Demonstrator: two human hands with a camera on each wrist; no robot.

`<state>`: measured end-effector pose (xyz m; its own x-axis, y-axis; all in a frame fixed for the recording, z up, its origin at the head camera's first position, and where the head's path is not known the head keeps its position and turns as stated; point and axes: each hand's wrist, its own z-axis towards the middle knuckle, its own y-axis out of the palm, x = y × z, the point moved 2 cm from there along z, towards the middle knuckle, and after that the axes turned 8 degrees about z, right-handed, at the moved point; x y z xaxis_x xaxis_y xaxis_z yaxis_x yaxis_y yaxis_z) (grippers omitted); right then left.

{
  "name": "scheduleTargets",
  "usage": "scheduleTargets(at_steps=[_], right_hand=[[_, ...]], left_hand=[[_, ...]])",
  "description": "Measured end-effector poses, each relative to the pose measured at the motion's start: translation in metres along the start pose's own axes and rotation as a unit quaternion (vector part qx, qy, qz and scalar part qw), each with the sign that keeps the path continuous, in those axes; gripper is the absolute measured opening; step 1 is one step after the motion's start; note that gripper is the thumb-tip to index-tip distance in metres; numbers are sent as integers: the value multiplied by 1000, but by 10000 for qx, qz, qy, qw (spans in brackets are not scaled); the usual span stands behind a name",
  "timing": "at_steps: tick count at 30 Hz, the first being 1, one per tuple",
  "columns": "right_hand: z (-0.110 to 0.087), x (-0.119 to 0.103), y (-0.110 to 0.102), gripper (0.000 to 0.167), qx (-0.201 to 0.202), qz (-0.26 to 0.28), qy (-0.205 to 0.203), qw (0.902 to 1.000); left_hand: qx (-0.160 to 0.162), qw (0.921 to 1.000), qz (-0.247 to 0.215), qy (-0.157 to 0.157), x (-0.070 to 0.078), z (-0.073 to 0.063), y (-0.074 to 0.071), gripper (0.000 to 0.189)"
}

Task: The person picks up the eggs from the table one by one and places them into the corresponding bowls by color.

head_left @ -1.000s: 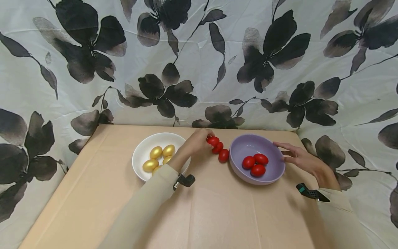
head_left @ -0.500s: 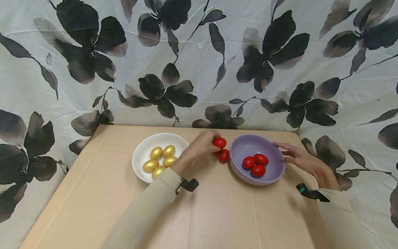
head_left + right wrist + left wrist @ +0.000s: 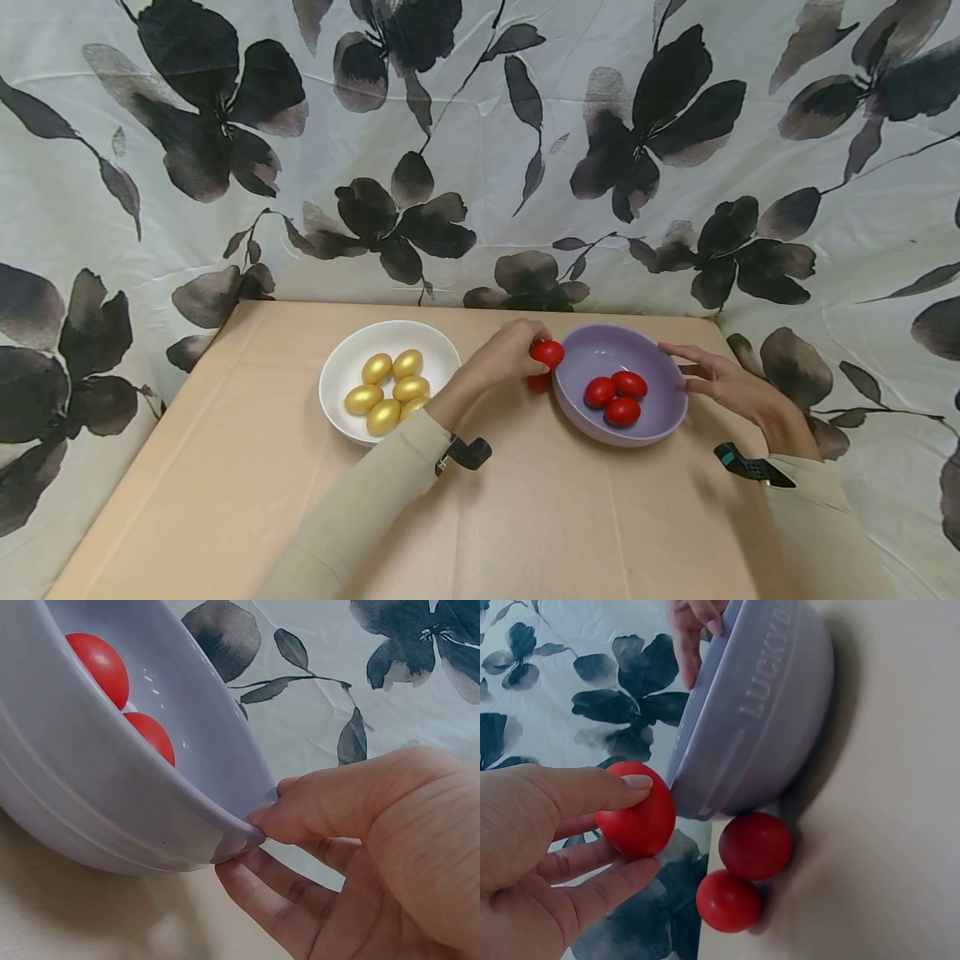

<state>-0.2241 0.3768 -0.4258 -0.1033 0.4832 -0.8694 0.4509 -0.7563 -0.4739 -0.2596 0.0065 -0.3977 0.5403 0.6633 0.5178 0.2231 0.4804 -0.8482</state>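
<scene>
Thumb and fingers of my left hand [image 3: 506,354] pinch a red egg [image 3: 641,821], raised beside the near-left rim of the purple bowl [image 3: 585,425]. Below it on the table, in the left wrist view, lie two more red eggs, one [image 3: 755,846] against the bowl's foot and another [image 3: 728,901] touching it. Three red eggs [image 3: 622,411] rest inside the purple bowl. My right hand [image 3: 723,383] grips that bowl's rim at its right side, thumb over the edge and fingers under it in the right wrist view.
A white bowl [image 3: 330,396] holding several gold eggs [image 3: 383,417] stands on the left, partly behind my left forearm. The tan table [image 3: 525,517] ends at the back against a floral curtain [image 3: 510,125], which also hangs at the right.
My left hand has moved right with the red egg, from over the row of eggs to the purple bowl's edge. The right hand and both bowls have stayed put.
</scene>
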Motion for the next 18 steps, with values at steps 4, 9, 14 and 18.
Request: scheduleTargets(at_steps=[4,9,14,18], right_hand=[[0,0,0,65,5,-53,6,10000],[-1,1,-1,64,-10,1,-4,10000],[0,1,-1,64,-3,8,62,10000],[1,2,-1,65,33,-35,137,9999]], left_hand=[[24,9999,54,90,6,1,3,35],[23,9998,-22,197,12,3,4,37],[-40,9990,16,441,20,6,11,39],[-184,9975,266,631,26,7,20,41]])
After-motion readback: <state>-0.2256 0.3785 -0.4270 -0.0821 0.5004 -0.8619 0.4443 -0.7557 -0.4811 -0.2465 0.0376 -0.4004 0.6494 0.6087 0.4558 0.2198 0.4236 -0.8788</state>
